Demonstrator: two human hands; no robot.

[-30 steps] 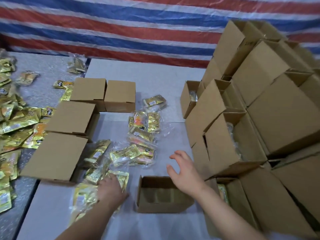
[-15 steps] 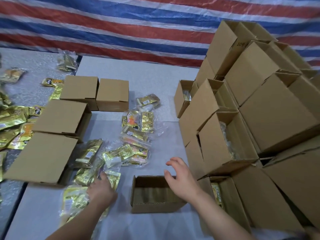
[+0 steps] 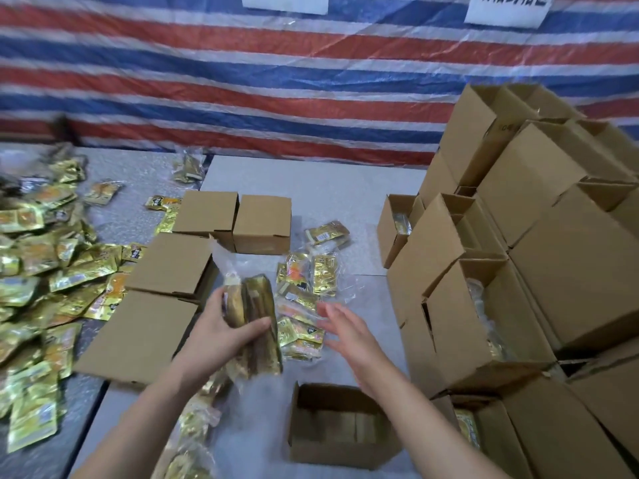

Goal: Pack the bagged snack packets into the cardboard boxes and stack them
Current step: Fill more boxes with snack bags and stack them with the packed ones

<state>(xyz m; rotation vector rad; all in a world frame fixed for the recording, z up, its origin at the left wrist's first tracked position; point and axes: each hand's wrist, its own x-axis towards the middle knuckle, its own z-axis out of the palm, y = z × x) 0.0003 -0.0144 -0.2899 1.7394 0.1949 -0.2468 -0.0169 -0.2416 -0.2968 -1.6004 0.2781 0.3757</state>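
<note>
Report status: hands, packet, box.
Left hand grips clear bag of gold snack packets, lifted. Right hand open, empty, above open brown cardboard box. Box empty, nothing blocking it.

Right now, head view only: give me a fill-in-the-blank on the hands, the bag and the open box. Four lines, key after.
1. The clear bag of gold snack packets is gripped by the ____ hand.
2. The right hand has its fingers spread and holds ____.
3. The open cardboard box nearest the camera holds ____ bags.
4. The stacked cardboard boxes stand on the ____ side of the table.

Missing words: left; nothing; no; right
</note>
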